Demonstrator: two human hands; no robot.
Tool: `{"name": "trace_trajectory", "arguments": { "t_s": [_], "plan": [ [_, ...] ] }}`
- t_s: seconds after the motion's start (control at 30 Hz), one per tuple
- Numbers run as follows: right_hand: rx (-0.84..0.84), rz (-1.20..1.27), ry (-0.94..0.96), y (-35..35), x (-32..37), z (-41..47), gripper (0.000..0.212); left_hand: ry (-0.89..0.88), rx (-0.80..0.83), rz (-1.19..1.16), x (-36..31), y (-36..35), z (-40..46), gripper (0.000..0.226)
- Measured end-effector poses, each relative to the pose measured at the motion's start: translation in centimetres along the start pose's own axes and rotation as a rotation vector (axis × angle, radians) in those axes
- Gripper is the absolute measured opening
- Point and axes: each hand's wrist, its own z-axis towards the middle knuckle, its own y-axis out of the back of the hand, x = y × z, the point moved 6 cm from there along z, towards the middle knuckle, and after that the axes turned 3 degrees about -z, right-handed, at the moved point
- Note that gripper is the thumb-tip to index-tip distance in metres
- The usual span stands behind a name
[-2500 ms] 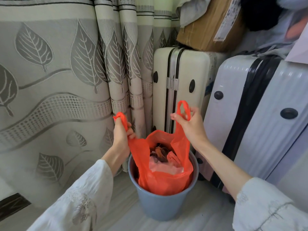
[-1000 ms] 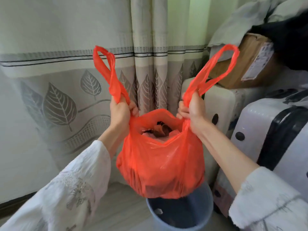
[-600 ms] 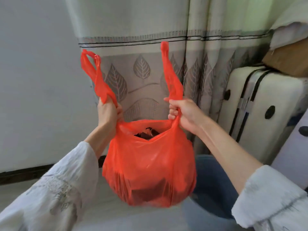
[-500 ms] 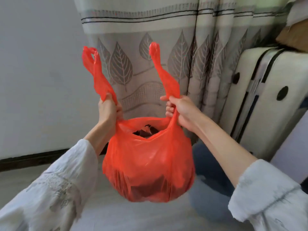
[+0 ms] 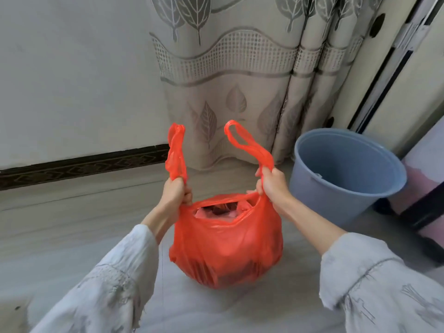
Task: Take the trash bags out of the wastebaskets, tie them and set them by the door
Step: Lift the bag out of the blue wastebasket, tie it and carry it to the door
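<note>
2 handles of orange trash bag gripped: left hand, right hand; bag hangs below, between them.

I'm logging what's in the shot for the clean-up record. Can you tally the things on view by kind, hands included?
Orange trash bag: 1
Blue wastebasket: 1
Hands gripping the bag's handles: 2, left hand, right hand
Leaf-patterned curtain: 1
Suitcases: 2, cream suitcase, pale suitcase
Total: 7

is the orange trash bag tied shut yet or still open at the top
Open, not tied. The orange trash bag gapes at its mouth, with trash showing inside; the left hand and right hand grip its two handles apart, uncrossed and unknotted.
</note>
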Motion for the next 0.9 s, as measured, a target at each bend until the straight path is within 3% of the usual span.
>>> {"name": "trace_trajectory", "arguments": {
  "t_s": [0.2,0.33,0.4,0.5,0.57,0.7,0.77,0.9],
  "plan": [
    [-0.190,0.121,-0.198,2.3,-4.5,1.2,0.034,0.096,-0.150,-0.487,4.1,3.1,0.8,0.025],
    [-0.249,0.346,-0.331,2.5,-6.5,1.1,0.043,0.084,-0.163,-0.597,6.0,3.2,1.4,0.026],
    [-0.240,0.422,-0.376,2.2,-7.2,1.1,0.044,0.004,-0.129,-0.485,5.7,2.8,1.5,0.025],
    [-0.204,0.471,-0.394,1.7,-7.5,1.1,0.045,-0.162,-0.072,-0.098,5.3,2.7,0.7,0.062],
    [-0.196,0.516,-0.396,1.4,-7.4,1.3,0.039,-0.277,0.021,0.083,5.3,2.7,-0.5,0.065],
    [-0.153,0.554,-0.370,0.7,-7.5,1.9,0.025,-0.260,0.213,0.249,7.6,2.5,-1.9,0.085],
    [-0.134,0.520,-0.361,0.4,-8.0,2.5,0.024,-0.289,0.203,0.286,8.2,2.4,-1.7,0.077],
    [-0.082,0.278,-0.223,-0.1,-8.2,2.8,0.032,-0.365,0.170,0.211,7.1,0.5,-1.5,0.034]
  ]
}}
